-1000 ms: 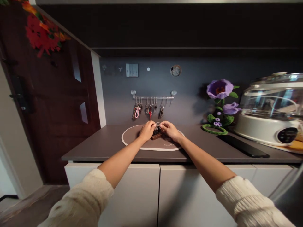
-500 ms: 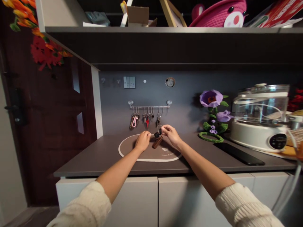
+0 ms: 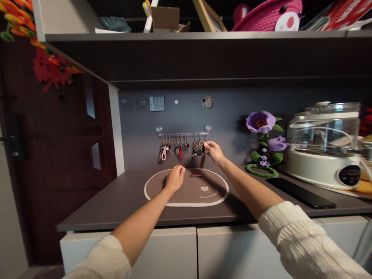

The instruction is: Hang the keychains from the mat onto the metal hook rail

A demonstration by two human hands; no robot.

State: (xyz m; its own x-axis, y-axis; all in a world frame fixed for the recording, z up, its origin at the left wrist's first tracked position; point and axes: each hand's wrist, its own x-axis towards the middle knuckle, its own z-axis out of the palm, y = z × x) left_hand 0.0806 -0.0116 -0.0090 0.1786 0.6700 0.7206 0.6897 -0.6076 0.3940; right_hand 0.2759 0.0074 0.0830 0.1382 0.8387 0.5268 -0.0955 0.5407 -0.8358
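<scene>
My right hand [image 3: 214,152] pinches the metal ring of a key bunch [image 3: 199,150] with dark fobs, held up just in front of the rail's right end. The clear hook rail [image 3: 183,134] is fixed to the wall by suction cups and carries several hanging key bunches, one with a pink strap [image 3: 164,153], one with a red tag [image 3: 180,152]. My left hand [image 3: 175,178] is at the left half of the brown oval mat [image 3: 186,195], fingers curled together; whatever they may hold is hidden. Right of it, a small red key item [image 3: 196,175] with a ring lies on the mat.
On the counter's right are a purple flower ornament [image 3: 261,123], a black phone [image 3: 300,192] and a white appliance with a clear top [image 3: 322,161]. A shelf [image 3: 186,37] overhangs the counter. To the left is a dark red door [image 3: 61,186].
My right hand has raised the key bunch from over the mat to the rail, uncovering the small red item on the mat. My left hand has stayed nearly in place.
</scene>
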